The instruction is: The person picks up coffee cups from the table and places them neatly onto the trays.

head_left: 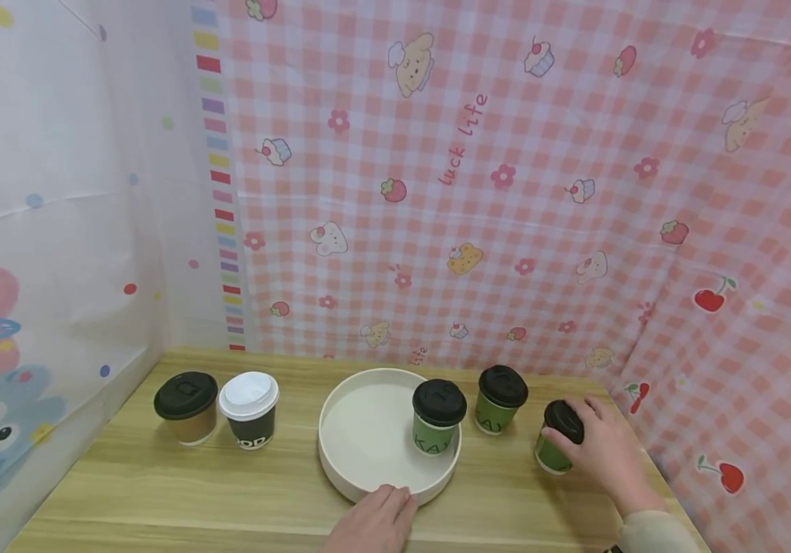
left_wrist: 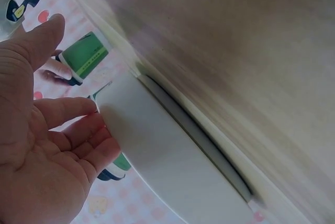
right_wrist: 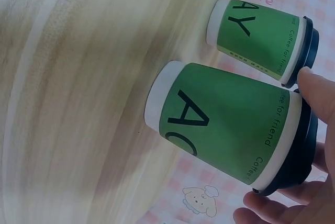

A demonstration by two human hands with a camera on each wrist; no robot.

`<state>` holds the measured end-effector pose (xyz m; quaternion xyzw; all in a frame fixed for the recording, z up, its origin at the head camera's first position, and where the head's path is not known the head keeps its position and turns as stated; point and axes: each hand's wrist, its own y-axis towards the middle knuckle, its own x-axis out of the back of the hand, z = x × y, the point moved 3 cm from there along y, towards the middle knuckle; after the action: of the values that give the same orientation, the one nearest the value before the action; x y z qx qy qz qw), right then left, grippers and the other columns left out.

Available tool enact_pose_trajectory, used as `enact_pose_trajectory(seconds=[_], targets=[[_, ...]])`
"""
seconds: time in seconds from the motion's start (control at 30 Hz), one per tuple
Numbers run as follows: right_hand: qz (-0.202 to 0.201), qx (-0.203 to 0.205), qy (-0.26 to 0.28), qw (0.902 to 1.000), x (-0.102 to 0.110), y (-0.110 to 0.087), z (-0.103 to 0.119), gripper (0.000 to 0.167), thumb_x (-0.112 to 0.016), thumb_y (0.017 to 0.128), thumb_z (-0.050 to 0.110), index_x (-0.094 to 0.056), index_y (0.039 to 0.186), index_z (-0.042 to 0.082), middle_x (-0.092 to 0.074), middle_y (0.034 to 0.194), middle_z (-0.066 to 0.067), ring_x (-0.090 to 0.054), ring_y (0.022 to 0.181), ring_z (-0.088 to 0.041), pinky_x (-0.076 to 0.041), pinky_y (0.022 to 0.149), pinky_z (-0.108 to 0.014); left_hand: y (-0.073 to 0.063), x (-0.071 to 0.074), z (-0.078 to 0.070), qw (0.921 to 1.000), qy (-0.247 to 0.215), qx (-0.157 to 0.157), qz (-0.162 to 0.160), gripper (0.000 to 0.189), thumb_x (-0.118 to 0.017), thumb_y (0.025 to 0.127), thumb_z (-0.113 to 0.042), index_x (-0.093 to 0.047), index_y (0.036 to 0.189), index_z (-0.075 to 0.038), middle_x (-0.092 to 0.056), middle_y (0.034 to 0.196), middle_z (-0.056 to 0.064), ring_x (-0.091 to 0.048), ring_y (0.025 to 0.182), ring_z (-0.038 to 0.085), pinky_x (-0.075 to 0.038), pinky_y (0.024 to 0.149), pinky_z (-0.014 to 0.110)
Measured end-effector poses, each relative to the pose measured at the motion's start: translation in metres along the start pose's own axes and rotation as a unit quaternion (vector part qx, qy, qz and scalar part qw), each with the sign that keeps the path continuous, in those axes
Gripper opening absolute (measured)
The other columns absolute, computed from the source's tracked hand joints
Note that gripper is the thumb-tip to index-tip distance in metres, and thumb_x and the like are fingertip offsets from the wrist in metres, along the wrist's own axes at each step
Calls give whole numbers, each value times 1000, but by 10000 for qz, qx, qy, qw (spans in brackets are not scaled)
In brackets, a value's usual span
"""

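Note:
On the right of the head view, my right hand (head_left: pixel 605 453) grips the black lid of a green paper coffee cup (head_left: pixel 553 455). Fingers and thumb lie around that lid in the right wrist view, where the green cup (right_wrist: pixel 225 122) shows black letters. My left hand (head_left: pixel 376 522) rests its fingertips on the near rim of a round cream tray (head_left: pixel 347 438); its thumb is off the tray wall (left_wrist: pixel 157 145) in the left wrist view. Inside the tray, at its right side, stands another green coffee cup (head_left: pixel 435 432) with a black lid.
A third green cup (head_left: pixel 495 411) stands behind, between the tray and my right hand. To the left are a brown cup (head_left: pixel 191 426) with a black lid and a dark cup (head_left: pixel 252 426) with a white lid. Patterned cloth (head_left: pixel 368 269) hangs behind the wooden table (head_left: pixel 181 491).

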<state>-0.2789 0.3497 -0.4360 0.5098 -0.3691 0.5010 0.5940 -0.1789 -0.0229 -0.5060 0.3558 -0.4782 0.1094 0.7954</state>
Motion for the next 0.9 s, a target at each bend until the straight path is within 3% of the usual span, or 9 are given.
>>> enact_pose_trajectory(seconds=[0.3,0.9], targets=[[30,-63,149,9999,-4,-1,0,81,-76,95,55,-53,153,3,-50,151,-39,-54,130,-65,-52,96,-77,0,-1,-1,9999,127,1,-107,71,-48,103,-71,-72,129,-10,-63,115,-2,-57,105,10,-50,96,19],[-345,-31,429,9985,-14,-5,-2,78,-78,96,50,-55,153,2,-49,154,-36,-55,129,-65,-53,98,-74,-1,-5,-4,9988,98,53,-473,70,-49,102,-72,-74,124,-11,-64,114,-1,-56,103,9,-49,95,19]])
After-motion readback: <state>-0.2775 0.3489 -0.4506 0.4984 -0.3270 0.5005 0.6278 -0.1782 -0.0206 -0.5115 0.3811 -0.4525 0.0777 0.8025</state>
